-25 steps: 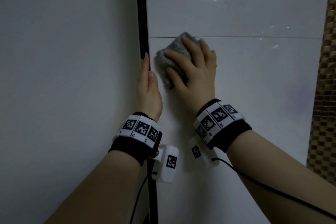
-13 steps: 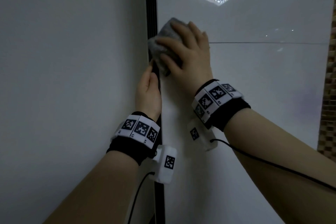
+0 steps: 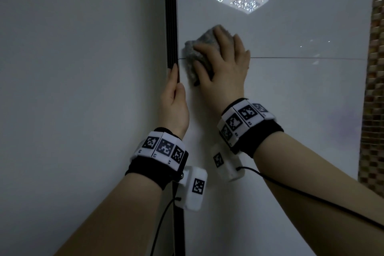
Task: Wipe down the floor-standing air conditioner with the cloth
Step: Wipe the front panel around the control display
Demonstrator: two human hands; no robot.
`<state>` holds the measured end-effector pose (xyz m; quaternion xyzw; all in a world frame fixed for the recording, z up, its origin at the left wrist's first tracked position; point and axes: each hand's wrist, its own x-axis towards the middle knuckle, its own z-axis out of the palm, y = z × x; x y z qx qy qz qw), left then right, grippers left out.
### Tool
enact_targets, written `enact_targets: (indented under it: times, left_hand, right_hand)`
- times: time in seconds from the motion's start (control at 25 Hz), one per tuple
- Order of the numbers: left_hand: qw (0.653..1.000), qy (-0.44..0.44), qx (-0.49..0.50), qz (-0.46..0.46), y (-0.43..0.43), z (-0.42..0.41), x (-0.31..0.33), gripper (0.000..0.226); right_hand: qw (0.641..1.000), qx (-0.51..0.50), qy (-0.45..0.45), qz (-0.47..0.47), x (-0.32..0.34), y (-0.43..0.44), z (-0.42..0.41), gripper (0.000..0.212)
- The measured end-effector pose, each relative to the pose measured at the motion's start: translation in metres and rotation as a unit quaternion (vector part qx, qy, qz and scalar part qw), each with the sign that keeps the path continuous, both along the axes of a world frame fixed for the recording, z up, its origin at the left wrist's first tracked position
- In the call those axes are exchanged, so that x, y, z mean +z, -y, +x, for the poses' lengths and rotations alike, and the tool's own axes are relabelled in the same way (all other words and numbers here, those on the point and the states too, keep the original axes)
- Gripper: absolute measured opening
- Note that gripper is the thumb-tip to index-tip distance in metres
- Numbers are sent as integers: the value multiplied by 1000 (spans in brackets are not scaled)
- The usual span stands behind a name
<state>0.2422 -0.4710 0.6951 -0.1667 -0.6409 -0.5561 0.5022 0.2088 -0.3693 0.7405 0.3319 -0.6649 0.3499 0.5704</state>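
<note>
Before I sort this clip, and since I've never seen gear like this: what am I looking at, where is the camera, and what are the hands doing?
There is no machine here. These are a person's two bare hands, filmed by one camera worn on the head that looks forward and down. The wristbands carry black-and-white square markers, each with a small white box and a cable. The glossy white surface is the front of the air conditioner, with a black strip down its left edge. The right hand presses a grey cloth flat against that front, across a thin horizontal seam. The left hand rests along the edge beside the strip and holds nothing.
</note>
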Motion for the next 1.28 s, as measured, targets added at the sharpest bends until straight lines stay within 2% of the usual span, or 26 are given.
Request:
enact_targets:
  times: [0.08, 0.12, 0.28, 0.44, 0.56, 0.6, 0.72, 0.76, 0.88, 0.92, 1.08, 1.16, 1.24, 1.28]
  left_hand:
    - [1000, -5, 15, -2, -6, 1, 7, 45]
    - [1000, -6, 27, -8, -10, 0, 10, 45]
    - [995, -22, 83, -53, -24, -3, 21, 48]
    - [986, -6, 147, -81, -27, -9, 21, 51]
    - [967, 9, 234, -100, -32, -12, 21, 54]
    - [957, 15, 269, -112, -35, -14, 21, 55]
    - [926, 23, 344, -153, -47, -20, 23, 57]
    - [917, 25, 360, -167, -49, -22, 24, 57]
    - [893, 36, 403, -196, -52, -28, 25, 59]
    - [888, 40, 413, -198, -52, -29, 24, 61]
    - [874, 58, 445, -188, -57, -34, 25, 65]
    - [867, 69, 458, -182, -62, -36, 27, 66]
    - [863, 65, 462, -196, -71, -39, 28, 65]
    - [858, 61, 463, -213, -75, -41, 28, 65]
  right_hand:
    - [997, -12, -35, 62, -5, -10, -6, 34]
    - [997, -12, -38, 59, -3, -18, -11, 35]
    - [994, 19, 40, -103, 2, -35, -16, 35]
    - [997, 48, -4, -64, -3, -48, -26, 30]
    - [987, 41, 35, -151, 2, -62, -30, 33]
    - [989, 26, 39, -142, -1, -62, -29, 34]
    - [999, 10, -13, -31, -13, -66, -35, 34]
    - [999, 18, -19, -31, -12, -73, -39, 33]
    - [989, 18, 31, -144, -5, -89, -45, 36]
    - [986, 7, 50, -156, -5, -89, -44, 38]
    - [999, 5, -2, -45, -15, -95, -50, 37]
    - [995, 6, 9, -95, -10, -107, -57, 36]
    - [983, -2, 61, -173, -5, -111, -57, 39]
    - [981, -8, 72, -179, -6, -109, -56, 40]
